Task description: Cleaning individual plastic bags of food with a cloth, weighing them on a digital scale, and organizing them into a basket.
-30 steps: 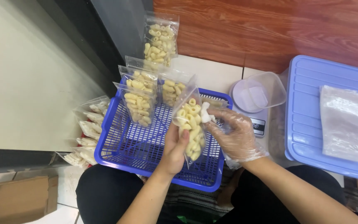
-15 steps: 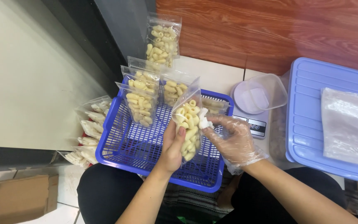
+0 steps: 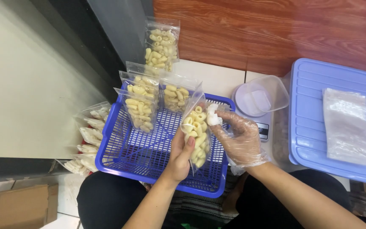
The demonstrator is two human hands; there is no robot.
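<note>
Left hand: the bare left hand (image 3: 181,157) grips a clear plastic pouch of pale macaroni (image 3: 196,133) from below, over the blue plastic mesh basket (image 3: 119,156).
Right hand: the gloved right hand (image 3: 239,138) pinches a small white packet (image 3: 212,115) at the pouch's mouth.
Behind: filled macaroni pouches (image 3: 142,101) stand upright in the basket.

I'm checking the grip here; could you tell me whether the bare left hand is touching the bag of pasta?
Touching: the head view shows the left hand gripping the pasta bag.
</note>
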